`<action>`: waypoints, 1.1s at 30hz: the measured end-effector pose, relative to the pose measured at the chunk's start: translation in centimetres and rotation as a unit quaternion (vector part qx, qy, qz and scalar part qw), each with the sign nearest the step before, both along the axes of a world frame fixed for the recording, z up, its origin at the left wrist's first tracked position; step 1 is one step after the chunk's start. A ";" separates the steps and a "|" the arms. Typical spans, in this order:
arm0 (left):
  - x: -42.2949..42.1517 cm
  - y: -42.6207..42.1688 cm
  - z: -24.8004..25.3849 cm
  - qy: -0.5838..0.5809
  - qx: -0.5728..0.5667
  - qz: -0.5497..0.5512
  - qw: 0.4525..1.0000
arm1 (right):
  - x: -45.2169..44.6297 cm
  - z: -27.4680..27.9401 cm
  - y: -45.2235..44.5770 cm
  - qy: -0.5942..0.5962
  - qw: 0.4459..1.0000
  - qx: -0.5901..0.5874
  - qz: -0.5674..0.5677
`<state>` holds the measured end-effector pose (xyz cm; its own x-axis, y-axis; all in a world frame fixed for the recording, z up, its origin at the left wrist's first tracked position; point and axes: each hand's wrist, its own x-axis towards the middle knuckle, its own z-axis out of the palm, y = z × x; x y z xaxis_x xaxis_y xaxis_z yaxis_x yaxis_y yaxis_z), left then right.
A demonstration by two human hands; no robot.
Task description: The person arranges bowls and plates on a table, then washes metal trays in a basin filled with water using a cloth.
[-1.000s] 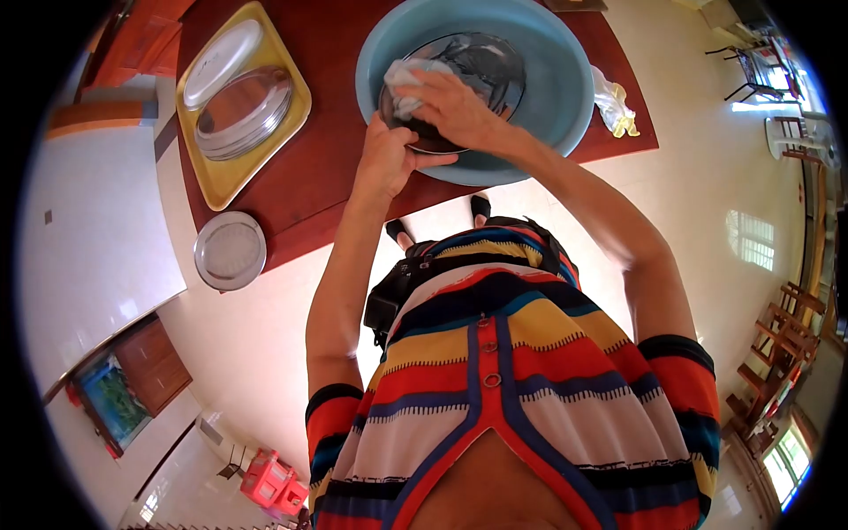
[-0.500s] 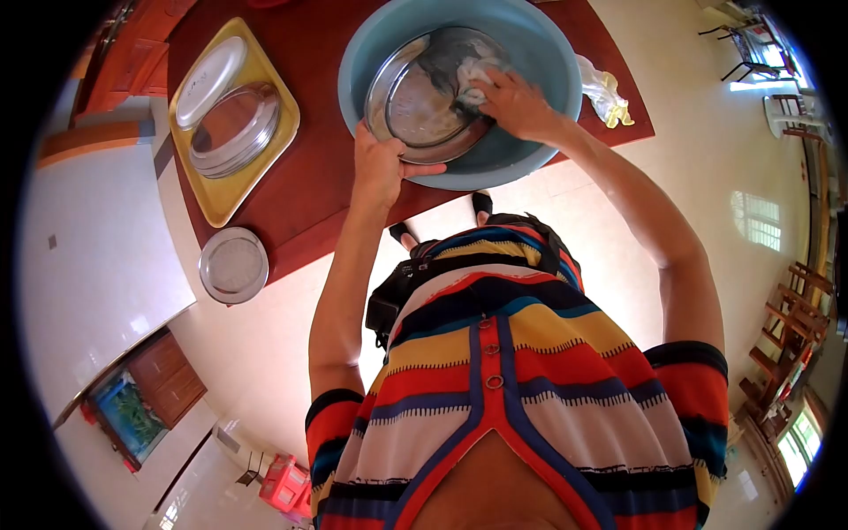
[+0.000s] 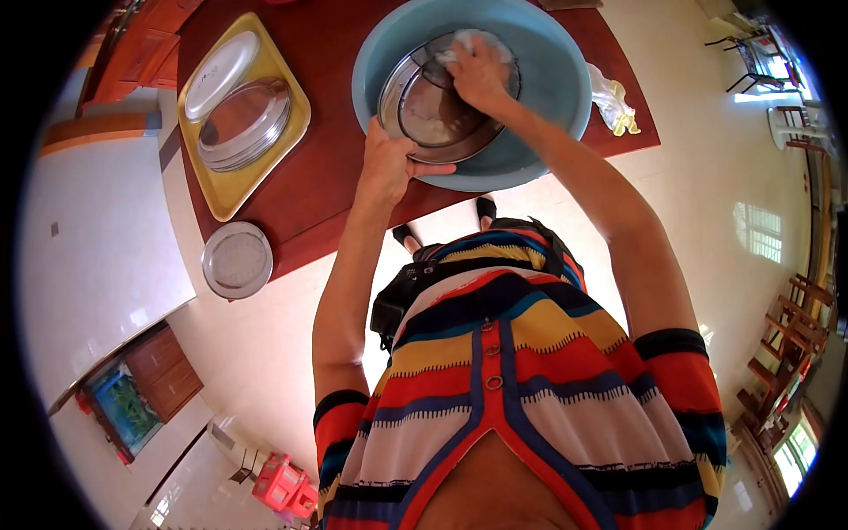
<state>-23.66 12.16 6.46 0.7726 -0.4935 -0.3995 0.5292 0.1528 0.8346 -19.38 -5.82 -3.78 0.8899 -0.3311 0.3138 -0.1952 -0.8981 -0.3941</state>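
Observation:
A round, shiny metal plate (image 3: 442,124) is tilted inside a large blue basin (image 3: 556,115). My left hand (image 3: 389,162) grips the plate's near-left rim, thumb on top and a finger stretched along the edge. On the plate's far part, my right hand (image 3: 480,75) presses a wet white cloth (image 3: 474,40) against the surface, its fingers bent over it. Part of the cloth is hidden under the fingers. Wet streaks show on the metal.
Left of the basin, a yellow tray (image 3: 296,132) bears a white oval dish (image 3: 223,75) and stacked metal plates (image 3: 243,124). Another metal plate (image 3: 237,259) lies at the corner of the red table (image 3: 327,225). A white-and-yellow cloth or glove (image 3: 612,102) lies right of the basin.
My right hand has slid with the cloth from the plate's right side toward its far edge. My left hand keeps its hold on the rim. The whole view has shifted slightly.

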 end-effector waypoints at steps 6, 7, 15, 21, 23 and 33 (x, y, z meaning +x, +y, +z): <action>0.1 0.3 0.1 0.019 -0.022 -0.021 0.999 | -2.8 3.3 3.5 -0.007 0.974 0.139 0.176; 0.0 0.3 0.1 0.022 -0.028 -0.012 0.999 | -3.4 3.5 3.7 -0.005 0.956 0.170 0.237; -0.7 -0.4 0.2 0.009 -0.029 0.023 0.999 | -10.3 6.7 0.4 0.050 0.892 0.229 0.386; -0.2 -0.3 0.0 0.005 -0.010 0.008 1.000 | -10.7 5.0 -3.9 0.130 0.935 0.010 0.331; -0.2 -0.3 -0.2 0.001 0.004 0.014 1.000 | -9.6 4.4 -5.0 0.200 0.946 -0.023 0.255; 0.2 0.0 -0.1 0.008 0.004 -0.012 1.000 | -2.7 0.4 -5.9 0.108 0.984 -0.065 0.128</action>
<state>-23.42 12.16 6.33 0.7541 -0.5087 -0.4154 0.5455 0.1329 0.8275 -22.13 -11.69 -3.40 0.9894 -0.0577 0.1330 -0.0232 -0.9687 -0.2473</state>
